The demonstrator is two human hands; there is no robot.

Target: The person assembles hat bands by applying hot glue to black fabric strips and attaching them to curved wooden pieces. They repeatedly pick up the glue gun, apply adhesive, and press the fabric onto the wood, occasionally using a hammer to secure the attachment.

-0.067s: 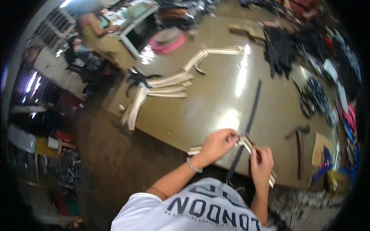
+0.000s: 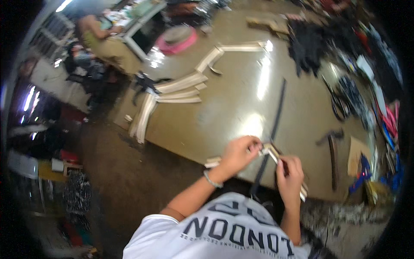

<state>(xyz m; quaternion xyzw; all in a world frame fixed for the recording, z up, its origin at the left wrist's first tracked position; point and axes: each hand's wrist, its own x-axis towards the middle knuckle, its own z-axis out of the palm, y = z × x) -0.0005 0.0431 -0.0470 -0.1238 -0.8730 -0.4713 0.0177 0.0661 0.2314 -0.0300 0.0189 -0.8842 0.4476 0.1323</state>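
My left hand (image 2: 239,154) pinches one end of a pale strip (image 2: 271,150) at the near edge of the shiny work table (image 2: 233,103). My right hand (image 2: 290,177) grips the same pale strip a little lower, where it bends down toward me. A second pale strip (image 2: 212,162) lies on the table edge just left of my left hand. A long dark strap (image 2: 274,125) runs across the table from behind my hands toward the far side. The picture is blurred, so the strip's material is unclear.
Several pale strips (image 2: 172,93) lie piled at the table's left corner. A pink round thing (image 2: 177,39) sits at the far left. Dark material (image 2: 315,43) and coloured clutter (image 2: 384,125) line the right. A hammer-like tool (image 2: 333,151) lies right. Another person (image 2: 101,39) sits at a far desk.
Both hands hold the pale strip just as before; nothing has visibly moved.
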